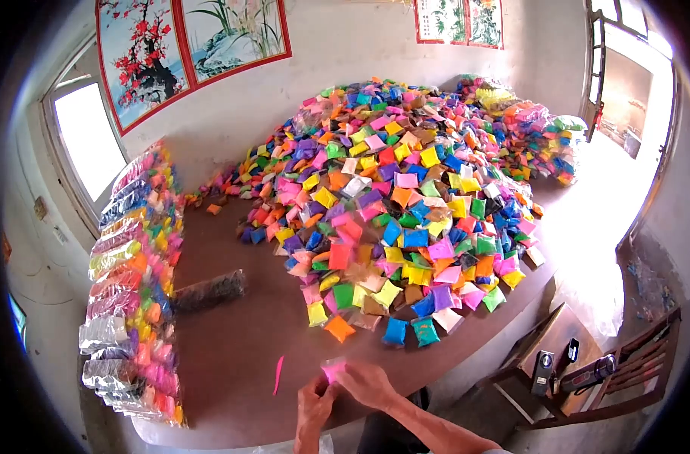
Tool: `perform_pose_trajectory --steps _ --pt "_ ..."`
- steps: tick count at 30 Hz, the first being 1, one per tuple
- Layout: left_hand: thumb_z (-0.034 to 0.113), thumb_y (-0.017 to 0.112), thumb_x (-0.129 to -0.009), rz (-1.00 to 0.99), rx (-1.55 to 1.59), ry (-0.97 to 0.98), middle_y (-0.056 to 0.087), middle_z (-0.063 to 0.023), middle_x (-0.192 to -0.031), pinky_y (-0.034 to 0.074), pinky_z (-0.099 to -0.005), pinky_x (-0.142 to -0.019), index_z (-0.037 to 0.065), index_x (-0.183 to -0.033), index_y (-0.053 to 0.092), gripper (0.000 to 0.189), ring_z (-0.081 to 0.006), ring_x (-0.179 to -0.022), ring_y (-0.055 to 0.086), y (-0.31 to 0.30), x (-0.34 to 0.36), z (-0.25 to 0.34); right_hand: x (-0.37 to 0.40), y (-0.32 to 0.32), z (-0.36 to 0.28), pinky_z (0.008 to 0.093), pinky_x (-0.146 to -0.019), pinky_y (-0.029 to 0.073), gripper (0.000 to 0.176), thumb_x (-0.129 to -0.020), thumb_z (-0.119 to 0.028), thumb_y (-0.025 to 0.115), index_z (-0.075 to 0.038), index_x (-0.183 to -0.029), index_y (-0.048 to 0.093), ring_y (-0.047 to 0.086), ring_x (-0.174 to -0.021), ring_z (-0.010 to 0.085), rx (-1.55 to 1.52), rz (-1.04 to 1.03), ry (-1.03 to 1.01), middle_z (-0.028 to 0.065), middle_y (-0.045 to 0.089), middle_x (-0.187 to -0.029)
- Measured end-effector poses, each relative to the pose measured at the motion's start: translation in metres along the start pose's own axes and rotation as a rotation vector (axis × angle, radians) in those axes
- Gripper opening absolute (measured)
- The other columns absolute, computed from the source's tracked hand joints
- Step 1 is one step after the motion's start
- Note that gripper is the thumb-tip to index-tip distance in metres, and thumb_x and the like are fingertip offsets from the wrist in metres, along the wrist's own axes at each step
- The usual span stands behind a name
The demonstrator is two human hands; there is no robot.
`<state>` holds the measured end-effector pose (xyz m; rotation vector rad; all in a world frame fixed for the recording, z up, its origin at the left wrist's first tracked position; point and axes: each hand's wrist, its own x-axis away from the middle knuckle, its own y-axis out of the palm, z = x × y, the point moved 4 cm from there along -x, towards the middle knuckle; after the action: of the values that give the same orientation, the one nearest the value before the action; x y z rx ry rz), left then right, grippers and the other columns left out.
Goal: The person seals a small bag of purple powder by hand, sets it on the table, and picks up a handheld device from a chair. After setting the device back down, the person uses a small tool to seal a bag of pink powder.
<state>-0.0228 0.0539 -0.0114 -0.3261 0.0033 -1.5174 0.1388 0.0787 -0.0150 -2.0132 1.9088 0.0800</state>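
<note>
Near the table's front edge, my left hand [313, 402] and my right hand [368, 384] come together around a small pink packet [333, 368] in clear wrapping. Fingers of both hands are closed on it, and they cover its lower part. A thin bright pink strip [278, 374] lies on the brown table [231, 356], a little left of my hands. Beyond them rises a big heap of small colourful packets [405, 204], its nearest ones an orange packet [340, 328] and a teal packet [426, 331].
Clear bags of colourful packets [133, 287] are stacked along the table's left side. A dark, clear-wrapped bundle [209, 292] lies beside them. More filled bags [545, 140] stand at the back right. Below right, a wooden chair [640, 367] and small stand [561, 333] hold dark devices.
</note>
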Motion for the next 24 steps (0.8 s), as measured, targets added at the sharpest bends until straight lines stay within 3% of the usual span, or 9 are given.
perform_pose_trajectory --steps 5,7,11,17,20,24 --pt "0.015 0.075 -0.093 -0.017 -0.04 0.065 0.075 -0.0093 -0.102 0.054 -0.0288 -0.083 -0.006 -0.118 0.07 0.033 -0.0136 -0.09 0.067 -0.002 0.002 0.005 0.0 -0.004 -0.001 0.0403 -0.068 0.055 0.037 -0.102 -0.038 0.065 -0.004 -0.113 0.071 0.07 -0.08 0.0353 0.002 -0.024 -0.021 0.0198 0.072 -0.094" --pt "0.016 0.075 -0.093 -0.099 -0.038 0.03 0.075 -0.0105 -0.104 0.055 -0.0301 -0.085 -0.006 -0.12 0.07 0.035 -0.0149 -0.091 0.068 0.0 0.008 0.024 0.001 -0.005 0.002 0.0421 -0.069 0.055 0.04 -0.102 -0.041 0.065 -0.003 -0.115 0.071 0.071 -0.084 0.0368 -0.004 -0.028 0.056 0.0215 0.072 -0.097" --pt "0.016 0.075 -0.092 -0.067 -0.061 -0.033 0.075 -0.0117 -0.106 0.055 -0.0308 -0.088 -0.005 -0.121 0.07 0.036 -0.0159 -0.091 0.068 0.001 0.006 0.024 0.002 -0.001 0.01 0.0423 -0.07 0.055 0.043 -0.102 -0.044 0.064 -0.004 -0.116 0.071 0.071 -0.085 0.0373 -0.013 -0.003 0.054 0.0218 0.072 -0.098" --pt "0.016 0.075 -0.093 -0.023 -0.019 0.024 0.075 -0.0128 -0.107 0.055 -0.0319 -0.089 -0.006 -0.123 0.068 0.038 -0.017 -0.096 0.068 -0.005 -0.005 -0.021 0.0 -0.002 -0.001 0.0428 -0.074 0.055 0.036 -0.101 -0.037 0.067 -0.003 -0.112 0.071 0.071 -0.086 0.0377 -0.024 -0.007 0.017 0.0203 0.072 -0.097" --pt "0.021 0.076 -0.095 -0.019 -0.131 0.108 0.076 -0.0093 -0.101 0.055 -0.0347 -0.081 -0.002 -0.116 0.072 0.032 -0.0175 -0.089 0.066 -0.003 -0.002 0.0 0.001 -0.002 0.0 0.0424 -0.074 0.055 0.029 -0.1 -0.03 0.069 -0.003 -0.112 0.071 0.071 -0.087 0.0369 -0.036 -0.008 0.011 0.0186 0.072 -0.098" --pt "0.02 0.075 -0.094 -0.076 0.15 0.176 0.074 -0.0072 -0.1 0.055 -0.0346 -0.083 -0.001 -0.118 0.071 0.031 -0.0176 -0.09 0.066 0.003 0.004 0.022 0.001 -0.007 0.0 0.0409 -0.074 0.055 0.025 -0.099 -0.025 0.069 -0.003 -0.112 0.071 0.07 -0.088 0.0349 -0.024 -0.002 0.049 0.0169 0.071 -0.097"
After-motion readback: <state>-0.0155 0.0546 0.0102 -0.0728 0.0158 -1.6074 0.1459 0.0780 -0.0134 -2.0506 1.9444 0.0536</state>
